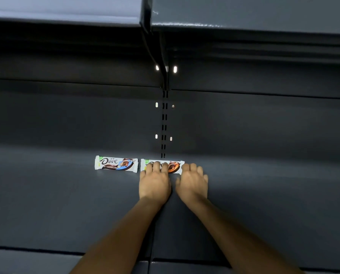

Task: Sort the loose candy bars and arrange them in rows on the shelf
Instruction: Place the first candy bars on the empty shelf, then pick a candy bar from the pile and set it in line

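Two white Dove candy bars lie end to end near the back of the dark grey shelf (66, 194). The left bar (116, 163) has a blue patch on its wrapper and nothing touches it. The right bar (174, 167) has an orange patch. My left hand (154, 181) lies palm down with straight fingers resting on top of the right bar, covering much of its logo. My right hand (192, 179) is beside it, palm down, its fingers at the bar's right end and on the shelf.
The back wall has a slotted upright (164, 123) right behind the bars. An upper shelf (244, 14) overhangs at the top. A seam between shelf boards (152, 244) runs under my forearms, and the shelf's front lip (26, 252) is near the bottom.
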Tool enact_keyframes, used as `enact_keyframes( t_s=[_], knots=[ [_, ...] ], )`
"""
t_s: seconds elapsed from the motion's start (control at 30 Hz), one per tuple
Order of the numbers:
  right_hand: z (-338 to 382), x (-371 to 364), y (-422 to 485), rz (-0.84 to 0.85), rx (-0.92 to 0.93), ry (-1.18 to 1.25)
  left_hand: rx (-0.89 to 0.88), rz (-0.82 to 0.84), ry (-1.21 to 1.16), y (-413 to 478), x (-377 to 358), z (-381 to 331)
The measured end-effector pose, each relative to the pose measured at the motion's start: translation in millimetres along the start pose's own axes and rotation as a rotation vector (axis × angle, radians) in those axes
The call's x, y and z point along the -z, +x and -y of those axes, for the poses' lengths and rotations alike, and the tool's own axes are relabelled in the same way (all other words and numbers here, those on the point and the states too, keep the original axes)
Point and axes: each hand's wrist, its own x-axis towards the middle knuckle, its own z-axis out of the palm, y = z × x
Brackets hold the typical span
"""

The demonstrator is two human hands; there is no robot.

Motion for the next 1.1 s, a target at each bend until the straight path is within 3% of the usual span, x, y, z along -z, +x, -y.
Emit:
enact_keyframes(
  t_s=[0.37,0.67,1.0,1.1],
  knots=[
    [-11,57,-59,0.088,0.001,-0.05,-0.055,0.013,-0.08,-59,42,-27],
    [-25,94,-145,-0.016,-0.031,-0.066,-0.135,-0.043,-0.178,-136,75,-50],
    [-70,125,-216,-0.118,0.064,0.067,-0.354,-0.104,-0.293,-207,85,-88],
    [-93,124,-235,-0.107,0.09,0.037,-0.471,-0.041,-0.273,-224,78,-103]
  ],
)
